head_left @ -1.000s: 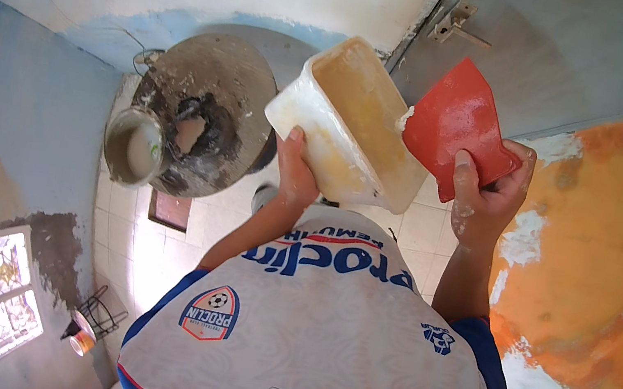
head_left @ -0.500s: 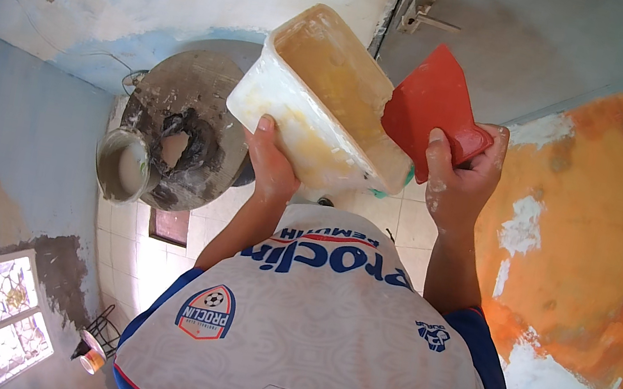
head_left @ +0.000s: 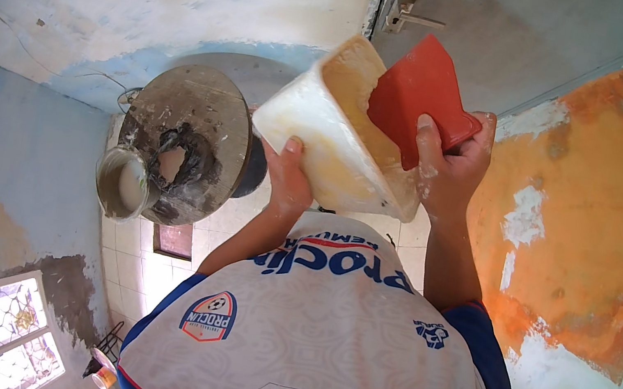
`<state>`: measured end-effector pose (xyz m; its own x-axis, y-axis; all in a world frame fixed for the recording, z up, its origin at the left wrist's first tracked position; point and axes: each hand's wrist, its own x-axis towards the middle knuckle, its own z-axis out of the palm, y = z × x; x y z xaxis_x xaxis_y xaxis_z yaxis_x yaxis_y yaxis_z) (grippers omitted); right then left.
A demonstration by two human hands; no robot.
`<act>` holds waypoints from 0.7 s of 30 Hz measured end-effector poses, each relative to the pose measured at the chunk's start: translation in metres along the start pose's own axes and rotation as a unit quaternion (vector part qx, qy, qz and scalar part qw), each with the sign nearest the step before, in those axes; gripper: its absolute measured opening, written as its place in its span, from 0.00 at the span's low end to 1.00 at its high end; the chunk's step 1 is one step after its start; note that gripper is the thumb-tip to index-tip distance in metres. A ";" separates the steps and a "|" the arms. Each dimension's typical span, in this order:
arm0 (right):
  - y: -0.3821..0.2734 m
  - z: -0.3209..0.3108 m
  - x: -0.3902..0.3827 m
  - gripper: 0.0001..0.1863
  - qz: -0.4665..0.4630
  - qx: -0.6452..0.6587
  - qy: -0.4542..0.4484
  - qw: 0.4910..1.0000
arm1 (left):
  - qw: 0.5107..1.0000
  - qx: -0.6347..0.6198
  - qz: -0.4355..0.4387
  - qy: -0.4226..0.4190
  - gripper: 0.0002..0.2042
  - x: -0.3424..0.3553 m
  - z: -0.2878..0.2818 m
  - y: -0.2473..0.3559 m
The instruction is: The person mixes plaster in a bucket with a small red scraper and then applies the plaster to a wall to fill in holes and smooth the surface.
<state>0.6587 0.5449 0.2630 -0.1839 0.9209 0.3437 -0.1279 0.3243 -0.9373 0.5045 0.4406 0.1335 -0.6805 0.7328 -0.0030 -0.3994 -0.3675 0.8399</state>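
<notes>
My left hand [head_left: 289, 178] grips the side of a white plastic tub [head_left: 322, 134], its thumb pressed on the outer wall and its other fingers hidden beneath. Tilted up in front of my chest, the tub shows yellowish residue on its inner walls. In my right hand [head_left: 449, 169] is a red plastic putty spreader [head_left: 420, 97], pinched with the thumb on its near face. The spreader's left edge overlaps the tub's opening; whether it touches the inside cannot be made out. White smears cover my right thumb.
At the left stands a round stained table [head_left: 203, 100] bearing a crumpled black plastic bag [head_left: 198, 154] and a bucket of whitish liquid [head_left: 126, 183]. A grey door with a metal handle [head_left: 402, 10] is ahead. Patchy orange wall [head_left: 609, 205] rises at the right, a window [head_left: 12, 333] at lower left.
The spreader has moved left, over the tub's opening. The tub has shifted right and turned steeper in my left hand. The whole view has shifted slightly.
</notes>
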 end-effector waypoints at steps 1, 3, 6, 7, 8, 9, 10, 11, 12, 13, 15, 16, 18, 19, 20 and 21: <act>0.002 0.002 0.001 0.15 0.000 0.023 -0.002 1.000 | 0.999 0.030 0.013 -0.014 0.31 -0.003 0.005 0.001; 0.001 0.003 0.003 0.14 0.016 -0.004 -0.014 1.000 | 0.998 0.052 0.026 -0.025 0.31 -0.008 0.014 0.005; 0.004 0.004 0.009 0.15 0.020 0.009 -0.029 0.999 | 0.999 0.034 0.020 -0.018 0.29 -0.010 0.019 0.007; 0.004 0.005 0.012 0.15 0.017 0.022 -0.032 0.999 | 0.999 0.035 0.014 -0.017 0.28 -0.007 0.015 0.004; 0.003 0.003 0.016 0.14 0.033 0.017 -0.043 0.998 | 0.999 0.035 0.008 -0.016 0.28 -0.005 0.013 0.001; 0.004 0.000 0.018 0.14 0.050 0.014 -0.056 0.997 | 0.999 0.041 0.014 -0.020 0.28 -0.004 0.012 0.000; 0.004 -0.002 0.021 0.14 0.067 0.010 -0.068 0.995 | 0.998 0.048 0.020 -0.024 0.28 -0.003 0.011 0.000; 0.002 0.000 0.023 0.14 0.083 0.045 -0.076 0.993 | 0.998 0.055 0.026 -0.028 0.28 -0.002 0.010 -0.001; -0.001 0.001 0.026 0.13 0.100 0.079 -0.084 0.988 | 0.998 0.053 0.027 -0.036 0.29 -0.001 0.008 -0.003; -0.004 0.003 0.027 0.13 0.117 0.113 -0.091 0.982 | 0.997 0.052 0.027 -0.045 0.29 0.001 0.005 -0.006; -0.014 0.004 0.027 0.13 0.171 0.155 -0.087 0.969 | 0.997 0.054 0.029 -0.053 0.29 0.003 0.002 -0.008; -0.017 0.004 0.028 0.13 0.198 0.175 -0.084 0.961 | 0.997 0.057 0.030 -0.054 0.29 0.004 0.002 -0.008; -0.009 -0.001 0.029 0.14 0.202 0.196 -0.099 0.954 | 0.997 0.058 0.023 -0.045 0.29 0.005 0.003 -0.007; -0.007 -0.003 0.029 0.15 0.205 0.206 -0.107 0.951 | 0.998 0.055 0.015 -0.035 0.28 0.005 0.006 -0.006; -0.008 -0.003 0.029 0.15 0.202 0.227 -0.107 0.947 | 0.998 0.053 0.007 -0.026 0.28 0.005 0.008 -0.005; -0.011 -0.002 0.028 0.16 0.199 0.247 -0.108 0.942 | 0.999 0.043 -0.011 -0.020 0.28 0.006 0.009 -0.005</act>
<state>0.6570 0.5671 0.2828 -0.4999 0.8657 0.0251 -0.4348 -0.2258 -0.8717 0.5080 0.4516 0.1337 -0.6470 0.7625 -0.0014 -0.3585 -0.3026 0.8831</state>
